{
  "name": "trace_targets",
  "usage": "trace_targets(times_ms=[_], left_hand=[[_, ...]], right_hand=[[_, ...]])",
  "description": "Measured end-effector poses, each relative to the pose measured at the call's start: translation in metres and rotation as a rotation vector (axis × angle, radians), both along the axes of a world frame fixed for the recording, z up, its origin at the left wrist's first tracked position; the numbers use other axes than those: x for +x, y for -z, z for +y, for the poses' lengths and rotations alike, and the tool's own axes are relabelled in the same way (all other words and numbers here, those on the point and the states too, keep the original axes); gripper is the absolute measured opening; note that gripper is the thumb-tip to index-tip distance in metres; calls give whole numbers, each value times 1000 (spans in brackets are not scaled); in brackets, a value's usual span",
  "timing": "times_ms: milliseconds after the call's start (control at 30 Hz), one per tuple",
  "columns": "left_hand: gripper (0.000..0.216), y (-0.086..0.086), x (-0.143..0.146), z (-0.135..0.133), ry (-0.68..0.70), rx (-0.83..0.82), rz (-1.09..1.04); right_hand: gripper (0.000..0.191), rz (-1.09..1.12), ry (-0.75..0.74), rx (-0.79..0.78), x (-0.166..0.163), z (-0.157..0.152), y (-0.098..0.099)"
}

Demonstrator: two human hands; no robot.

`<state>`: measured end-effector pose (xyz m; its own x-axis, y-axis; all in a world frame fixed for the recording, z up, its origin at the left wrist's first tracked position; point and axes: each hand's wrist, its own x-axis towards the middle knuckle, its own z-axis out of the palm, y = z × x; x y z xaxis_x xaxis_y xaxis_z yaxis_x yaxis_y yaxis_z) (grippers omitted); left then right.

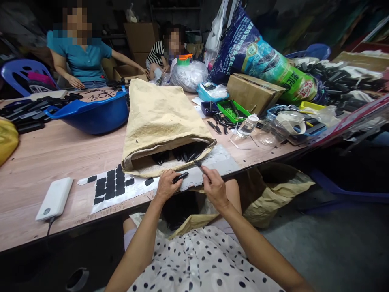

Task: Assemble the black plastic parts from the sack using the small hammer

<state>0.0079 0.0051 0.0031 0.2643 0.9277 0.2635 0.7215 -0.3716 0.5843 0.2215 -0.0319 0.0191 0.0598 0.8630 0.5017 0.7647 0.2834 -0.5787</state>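
My left hand (167, 185) is closed around a small black cylindrical piece (181, 177), its end pointing right. In my right hand (214, 185) is another thin black piece (198, 164) with a rounded tip, pinched between thumb and fingers. Both hands are at the table's front edge, over a grey board (223, 160). Just beyond them lies a large yellowish paper sack (167, 117), its mouth facing me. Several black parts (187, 153) show inside the mouth. Left of my left hand is a white sheet (121, 194) with black rounded stickers (111, 182).
A white power bank (55, 198) with a cable lies at left, a blue basin (94, 113) behind it. At right stand a clear jug (273, 132), a small bottle (247, 125) and a green tray (232, 110). Two people sit across the table. Another sack (267, 198) hangs beside my lap.
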Motion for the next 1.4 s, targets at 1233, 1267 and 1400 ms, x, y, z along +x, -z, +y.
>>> trace_targets(times_ms=[1233, 1267, 1400], left_hand=[[22, -53, -4, 52, -669, -51, 263], [21, -55, -6, 60, -701, -90, 304], [20, -58, -12, 72, -738, -154, 353]], right_hand=[[42, -394, 532, -265, 57, 93, 15], [42, -391, 529, -262, 57, 94, 15], [44, -385, 538, -264, 56, 93, 15]])
